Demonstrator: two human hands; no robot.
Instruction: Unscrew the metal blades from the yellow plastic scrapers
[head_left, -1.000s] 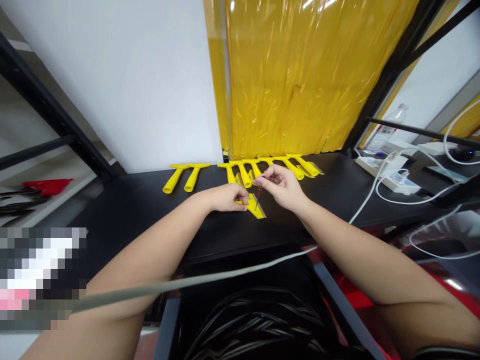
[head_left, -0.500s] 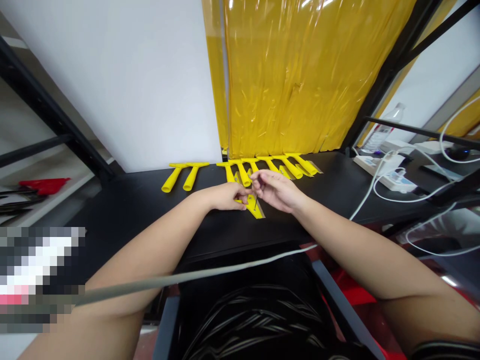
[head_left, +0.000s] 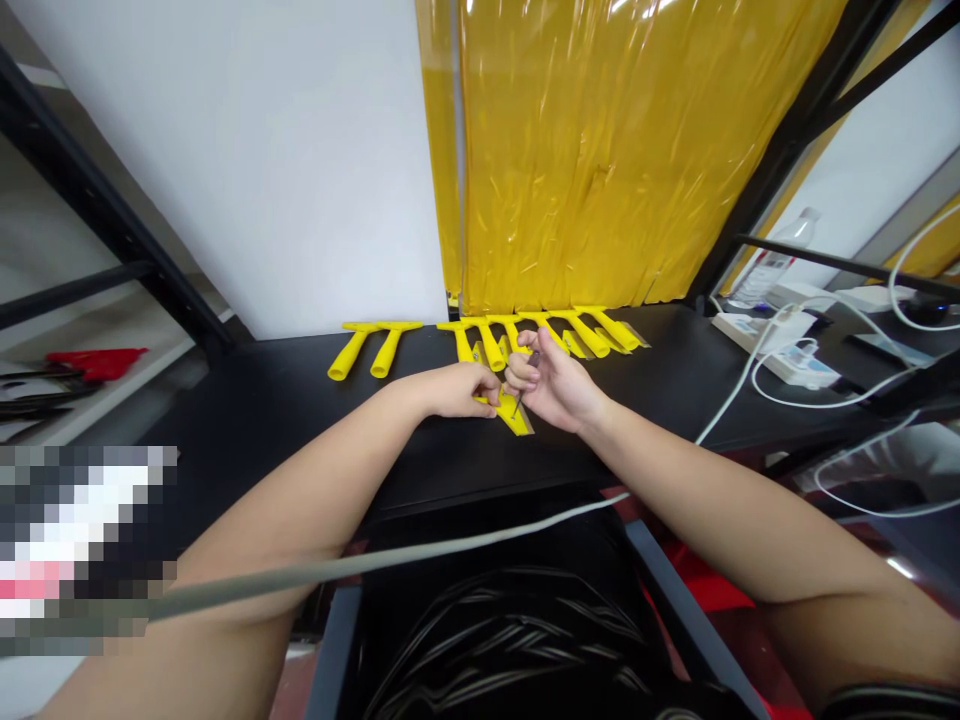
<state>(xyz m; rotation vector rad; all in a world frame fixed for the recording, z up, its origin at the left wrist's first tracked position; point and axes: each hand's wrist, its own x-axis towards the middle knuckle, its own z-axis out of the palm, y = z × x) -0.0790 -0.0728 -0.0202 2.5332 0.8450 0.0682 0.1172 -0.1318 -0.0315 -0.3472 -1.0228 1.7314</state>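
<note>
Low over the black tabletop, my left hand [head_left: 463,390] is closed on a yellow scraper [head_left: 514,416] with a thin blade along its edge. My right hand [head_left: 559,383] sits just to the right with its fingers curled around a thin screwdriver-like tool [head_left: 519,402]. Only the slim dark shaft of that tool shows, slanting down to the scraper's face; its grip end is hidden in my fingers. Behind my hands lies a row of yellow scrapers [head_left: 589,337], some with blades showing. Two similar yellow pieces [head_left: 386,352] lie farther left.
The black tabletop [head_left: 285,400] backs onto a white panel [head_left: 300,180] and yellow plastic sheeting [head_left: 600,150]. A power strip [head_left: 806,370], white cables and a plastic bottle [head_left: 776,260] stand at right. Black frame posts [head_left: 97,190] flank the table. A blurred cord [head_left: 450,543] crosses in front.
My right hand has turned, its fingers curling more tightly around the tool, whose shaft now leans more. My left hand and the scraper stay nearly in place. The view has shifted slightly.
</note>
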